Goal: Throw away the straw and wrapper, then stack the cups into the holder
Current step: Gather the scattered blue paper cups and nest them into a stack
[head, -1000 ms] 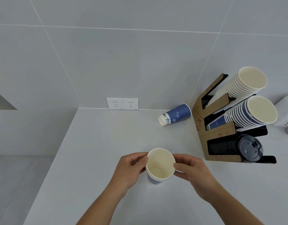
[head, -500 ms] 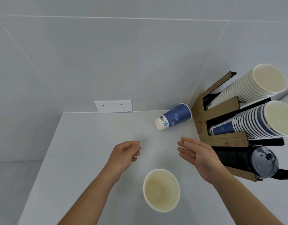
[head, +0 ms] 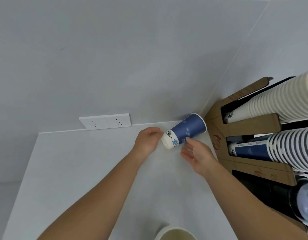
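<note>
Two hands on one item: blue paper cup (head: 185, 131), lying on its side on the white tabletop (head: 80, 170) near the back wall, its white base toward the person, its mouth toward the cardboard cup holder (head: 245, 125) just beside it. Left hand (head: 148, 142): fingers curled, tips at the cup's base end, appearing to touch it; no closed grasp visible. Right hand (head: 198, 155): open, palm up, fingertips at the cup's lower side near the base band; contact likely, but not clamped. Step in hand, by judgement: collecting the fallen cup for stacking; no straw or wrapper in view. Second cup (head: 175, 233): upright at the bottom edge of view, well apart from both hands, only its rim showing. Holder contents: tilted rows of nested cups, white above, blue-striped below, dark lids lowest. Next move calls for closing a grip around the cup's body and lifting it, then nesting it with its fellow or the blue row.
</note>
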`<state>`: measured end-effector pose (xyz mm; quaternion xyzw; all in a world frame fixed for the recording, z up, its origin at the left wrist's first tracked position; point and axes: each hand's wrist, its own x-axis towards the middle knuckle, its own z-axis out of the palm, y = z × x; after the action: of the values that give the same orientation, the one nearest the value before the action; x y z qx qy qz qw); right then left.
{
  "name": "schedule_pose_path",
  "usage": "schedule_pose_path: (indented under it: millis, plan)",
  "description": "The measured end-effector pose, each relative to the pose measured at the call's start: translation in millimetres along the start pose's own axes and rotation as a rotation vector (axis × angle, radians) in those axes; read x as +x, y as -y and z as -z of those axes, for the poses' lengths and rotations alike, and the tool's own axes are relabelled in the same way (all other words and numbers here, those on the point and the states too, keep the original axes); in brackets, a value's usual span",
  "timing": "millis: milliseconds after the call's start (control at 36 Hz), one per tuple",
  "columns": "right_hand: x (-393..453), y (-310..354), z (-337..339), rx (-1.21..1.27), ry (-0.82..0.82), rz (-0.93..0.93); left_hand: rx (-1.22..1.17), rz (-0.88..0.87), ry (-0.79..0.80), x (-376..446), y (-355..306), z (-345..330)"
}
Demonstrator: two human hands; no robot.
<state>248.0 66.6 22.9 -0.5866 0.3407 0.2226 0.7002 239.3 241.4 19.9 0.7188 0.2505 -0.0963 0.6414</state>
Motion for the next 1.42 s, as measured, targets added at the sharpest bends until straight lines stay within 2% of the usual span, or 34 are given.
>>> schedule_pose_path:
  millis: [194,333,583,833,1222,1417]
  plan:
    - [26,6,-9,0.076,-0.033,-0.014,0.180,0.007,0.191,34,-8,-22]
    - [31,3,-12,0.085,-0.018,-0.022,0.249,-0.019,0.250,39,-6,-27]
    - [16,-2,-12,0.109,0.035,-0.005,0.190,-0.044,0.227,17,-2,-23]
    - [-33,2,0,-0.025,0.140,0.097,0.205,-0.167,0.235,-33,-15,-3]
    - [-141,26,20,-0.163,0.396,0.437,0.010,-0.338,0.098,-146,-54,35]
    - [-195,28,34,-0.274,0.475,0.598,0.010,-0.443,0.053,-201,-62,48]
